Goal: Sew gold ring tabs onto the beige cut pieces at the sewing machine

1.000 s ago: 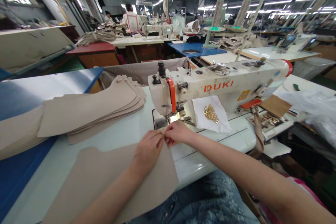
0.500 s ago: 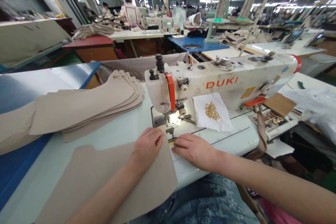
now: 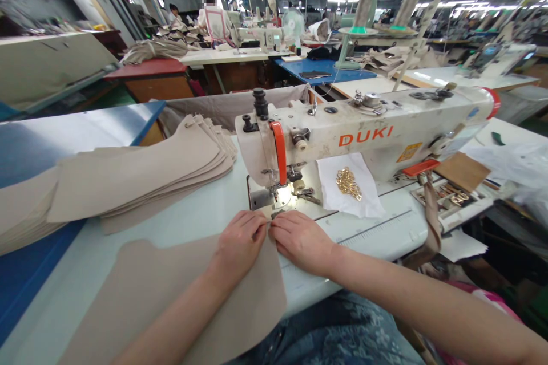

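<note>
A beige fabric panel (image 3: 252, 308) lies flat on the sewing table in front of me, its narrow upper corner close to the needle. My left hand (image 3: 240, 242) rests on that corner, thumb and fingers closed on the cloth. From the other side my right hand (image 3: 302, 242) meets it, its curled fingers pinched at the panel's right edge; the fingertips are partly hidden. Just beyond both hands is the lit needle area of the white sewing machine (image 3: 368, 125). The presser foot (image 3: 275, 193) is above the plate, a short way from the fingers.
Stacked beige panels (image 3: 137, 177) spread over the left side and a blue table (image 3: 25, 279). Gold metal rings (image 3: 349, 183) lie on a white cloth (image 3: 329, 177) under the machine arm. A parts tray (image 3: 449, 211) stands at right. A co-worker (image 3: 216, 23) sits farther back.
My right hand has moved left and slightly up, from beside the panel to its edge against my left hand. The left hand has stayed nearly in place.
</note>
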Action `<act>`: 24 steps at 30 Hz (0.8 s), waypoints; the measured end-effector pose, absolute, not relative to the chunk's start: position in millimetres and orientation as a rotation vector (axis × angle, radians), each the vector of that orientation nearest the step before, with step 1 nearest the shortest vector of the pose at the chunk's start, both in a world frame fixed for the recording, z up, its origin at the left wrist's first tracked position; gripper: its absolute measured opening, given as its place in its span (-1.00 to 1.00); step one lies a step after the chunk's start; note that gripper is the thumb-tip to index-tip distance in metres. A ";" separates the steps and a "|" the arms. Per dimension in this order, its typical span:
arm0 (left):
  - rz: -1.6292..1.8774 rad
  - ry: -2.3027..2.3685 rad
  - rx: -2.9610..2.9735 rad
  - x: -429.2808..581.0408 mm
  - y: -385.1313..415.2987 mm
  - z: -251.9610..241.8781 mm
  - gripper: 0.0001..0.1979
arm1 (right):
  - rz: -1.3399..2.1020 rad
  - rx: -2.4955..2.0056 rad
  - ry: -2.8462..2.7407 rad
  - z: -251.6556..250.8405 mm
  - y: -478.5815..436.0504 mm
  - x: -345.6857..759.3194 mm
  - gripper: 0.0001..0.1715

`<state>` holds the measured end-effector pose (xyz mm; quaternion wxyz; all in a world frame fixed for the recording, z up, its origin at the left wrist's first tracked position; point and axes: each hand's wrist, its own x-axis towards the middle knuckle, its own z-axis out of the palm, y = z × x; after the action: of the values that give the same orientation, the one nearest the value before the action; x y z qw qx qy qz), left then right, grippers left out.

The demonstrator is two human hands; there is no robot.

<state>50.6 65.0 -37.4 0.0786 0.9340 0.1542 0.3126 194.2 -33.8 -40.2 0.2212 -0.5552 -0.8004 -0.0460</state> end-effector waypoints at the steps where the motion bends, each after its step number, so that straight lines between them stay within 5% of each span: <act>1: 0.937 0.459 2.794 50.5 65.0 -37.9 -0.81 | -0.131 -1.528 -2.217 -40.6 -33.7 194.4 -0.87; 24: 1.028 0.361 2.856 54.6 65.0 -39.7 -0.83 | -0.204 -1.448 -2.313 -43.0 -40.0 195.7 -0.86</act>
<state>54.6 65.0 -39.7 0.0424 0.9334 0.1181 0.3361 195.7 -40.0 -43.0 0.2011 -0.5183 -0.8280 -0.0732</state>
